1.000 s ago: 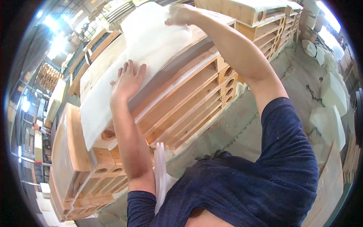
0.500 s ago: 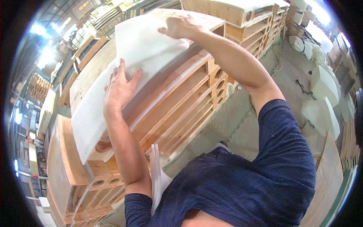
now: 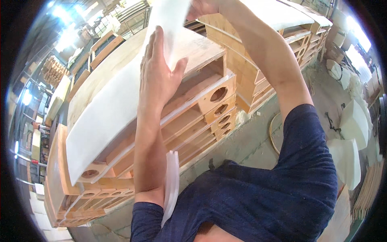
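A long white foam sheet (image 3: 105,115) lies along the front of a curved plywood panel (image 3: 197,44) topping a stack of wooden frames. Its near left end hangs a little over the edge, while its far end rises off the wood. My left hand (image 3: 158,74) rests on the sheet, fingers stretched out and thumb apart. At the top edge of the picture my right hand (image 3: 202,9) grips the raised end; some of its fingers are hidden. A thin white strip (image 3: 171,181) stands between my left arm and my body.
More stacked wooden frames (image 3: 229,40) with white padding continue at the far right. White foam blocks (image 3: 350,159) and a hose (image 3: 273,131) lie on the floor to the right. Thin curved boards (image 3: 367,193) stand at the far right edge.
The far end of the foam sheet has been lifted from the panel. My right hand has moved up and away with it, and my left hand has slid farther along the sheet.
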`<state>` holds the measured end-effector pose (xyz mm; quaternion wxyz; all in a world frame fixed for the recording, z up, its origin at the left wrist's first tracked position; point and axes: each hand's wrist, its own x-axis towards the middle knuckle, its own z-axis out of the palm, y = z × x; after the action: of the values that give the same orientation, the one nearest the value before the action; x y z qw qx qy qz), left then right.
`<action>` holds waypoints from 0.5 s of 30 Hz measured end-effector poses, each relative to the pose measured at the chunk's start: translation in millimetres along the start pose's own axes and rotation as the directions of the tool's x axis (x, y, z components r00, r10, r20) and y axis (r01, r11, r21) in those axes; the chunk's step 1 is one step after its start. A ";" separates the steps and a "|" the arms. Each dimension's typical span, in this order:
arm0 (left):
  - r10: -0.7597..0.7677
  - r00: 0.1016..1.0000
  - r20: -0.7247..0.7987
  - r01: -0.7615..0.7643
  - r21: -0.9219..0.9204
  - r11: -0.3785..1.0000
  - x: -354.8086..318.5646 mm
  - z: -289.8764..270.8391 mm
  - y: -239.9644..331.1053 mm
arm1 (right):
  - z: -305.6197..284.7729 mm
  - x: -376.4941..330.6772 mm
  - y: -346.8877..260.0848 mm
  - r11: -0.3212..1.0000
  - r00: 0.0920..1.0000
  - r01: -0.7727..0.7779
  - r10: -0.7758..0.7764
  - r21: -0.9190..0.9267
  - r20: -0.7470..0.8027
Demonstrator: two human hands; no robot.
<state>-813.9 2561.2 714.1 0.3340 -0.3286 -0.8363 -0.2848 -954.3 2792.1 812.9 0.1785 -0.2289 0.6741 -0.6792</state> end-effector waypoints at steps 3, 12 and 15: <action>-0.040 0.992 0.120 0.025 0.127 0.992 11.5 22.2 15.3 | -46.1 18.1 22.2 0.993 0.973 0.113 -0.117 -0.032 -0.199; 0.003 0.946 0.324 -0.074 0.206 0.976 4.6 19.9 32.1 | -17.2 -27.0 76.7 0.607 0.863 0.183 -0.476 -0.773 -0.169; 0.012 0.942 0.336 -0.104 0.259 0.960 1.9 25.1 29.7 | -23.3 -23.9 91.3 0.653 0.859 0.233 -0.486 -0.721 -0.163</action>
<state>-802.4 2597.7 707.7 0.2390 -0.3472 -0.9016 -0.0973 -953.3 2822.2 720.5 -0.1780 -0.2871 0.8341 -0.4360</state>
